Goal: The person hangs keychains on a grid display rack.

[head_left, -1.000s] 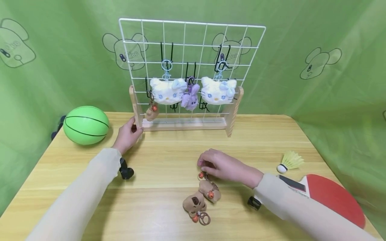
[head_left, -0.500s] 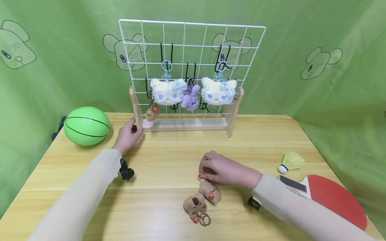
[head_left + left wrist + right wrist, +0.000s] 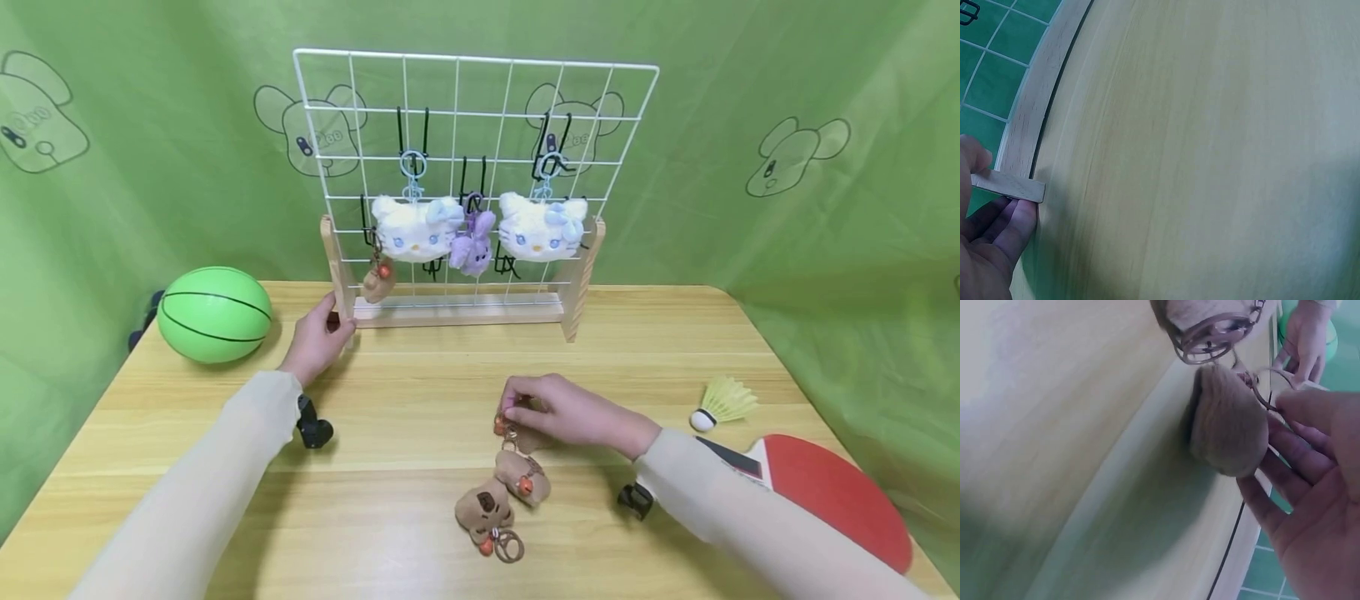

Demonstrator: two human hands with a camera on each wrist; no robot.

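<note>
My left hand (image 3: 317, 337) holds the left wooden upright (image 3: 339, 267) of a white wire grid rack (image 3: 480, 60); in the left wrist view its thumb and fingers lie on either side of the wooden foot (image 3: 1013, 185). Over the table, my right hand (image 3: 558, 408) pinches the metal ring (image 3: 1275, 387) of a brown plush keychain (image 3: 1229, 425) with an orange bell (image 3: 500, 427). That plush is mostly hidden by the hand in the head view. Just nearer lie two more keychains, a brown plush (image 3: 517, 475) and a bear-faced plush (image 3: 482, 510).
On the rack's black hooks hang two white cat plushes (image 3: 416, 229), a purple rabbit plush (image 3: 472, 246) and a small brown plush (image 3: 378, 283). A green ball (image 3: 214, 315) sits at left. A shuttlecock (image 3: 723, 404) and a red table tennis paddle (image 3: 832, 496) lie at right.
My right hand has come down to the keychain's ring, pinched it and raised it slightly from the other plushes. The left hand stays on the rack's upright.
</note>
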